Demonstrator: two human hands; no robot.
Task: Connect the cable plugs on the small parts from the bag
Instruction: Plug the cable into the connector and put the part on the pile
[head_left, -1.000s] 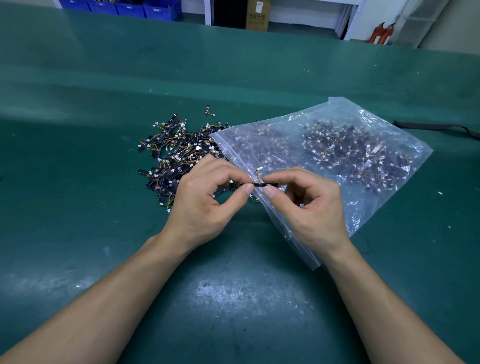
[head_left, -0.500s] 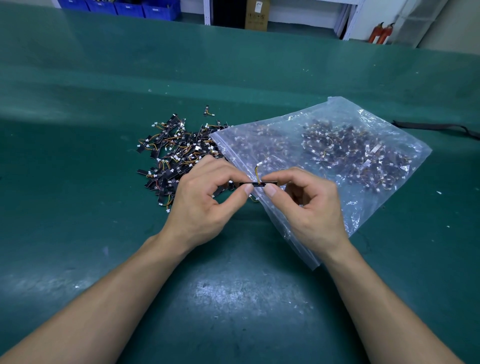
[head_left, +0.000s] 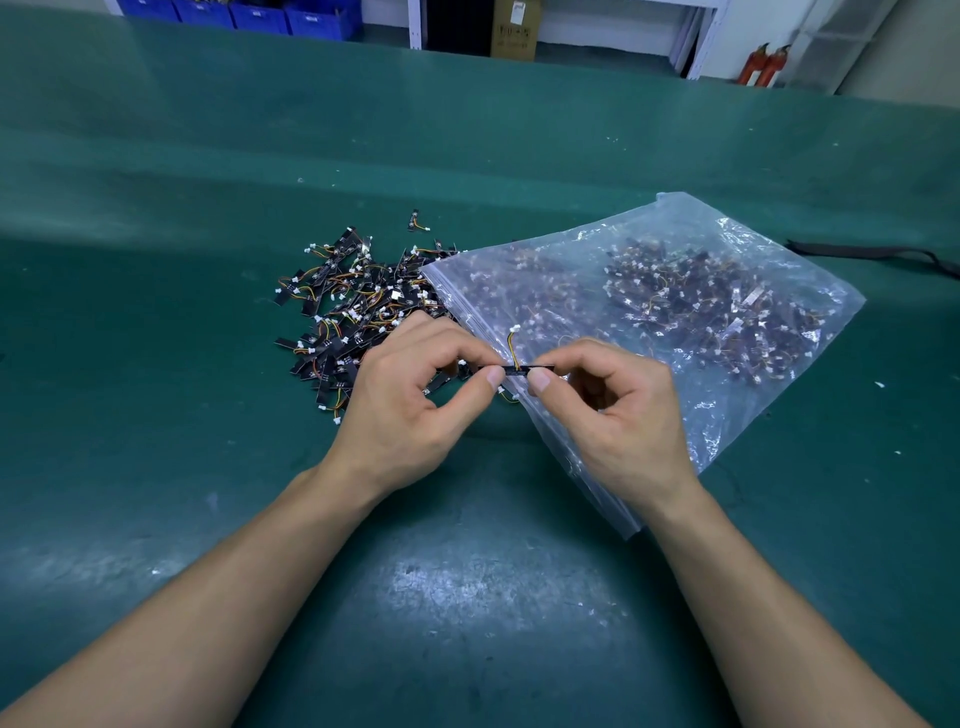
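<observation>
- Left hand (head_left: 410, 410) pinches the left end of a small black strip (head_left: 519, 370) between thumb and forefinger.
- Right hand (head_left: 618, 415) pinches the strip's right end.
- A thin wire with a white plug (head_left: 516, 328) rises from the strip.
- The strip is held just above the edge of a clear bag (head_left: 675, 291) of parts.
- A loose pile of parts (head_left: 353, 306) lies left of the bag on the green table (head_left: 156, 364).

Print on cardboard box (head_left: 513, 31) too blurred; nothing legible
</observation>
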